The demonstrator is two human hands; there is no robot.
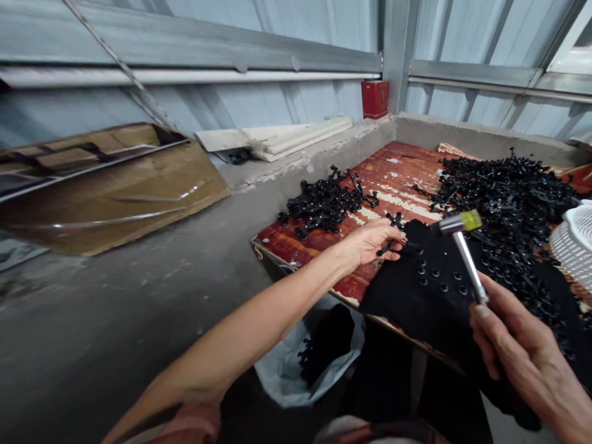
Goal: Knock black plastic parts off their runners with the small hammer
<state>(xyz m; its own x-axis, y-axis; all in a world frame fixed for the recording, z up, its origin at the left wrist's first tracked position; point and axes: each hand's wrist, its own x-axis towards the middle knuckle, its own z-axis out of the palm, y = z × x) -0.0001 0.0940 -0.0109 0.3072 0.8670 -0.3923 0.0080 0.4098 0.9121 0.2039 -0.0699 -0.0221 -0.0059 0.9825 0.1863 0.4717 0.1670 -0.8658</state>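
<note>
My left hand [377, 240] pinches a small black part [394, 221] with knobbed ends, above the left edge of a black cloth [398, 290]. In my right hand [513, 339] is a mallet [469, 265] with a metal shaft and a yellow striking face, its head raised over the cloth. Between the two hands, several small black round caps [435, 272] lie on the cloth. The exact shape of the held part is partly covered by my fingers.
A small heap of black parts [319, 203] lies left on the worn red table [398, 160], and a larger pile [504, 191] on the right. A white basket [578, 231] stands at the right edge. Below hangs a white bag [282, 376]; a cardboard box [115, 185] is left.
</note>
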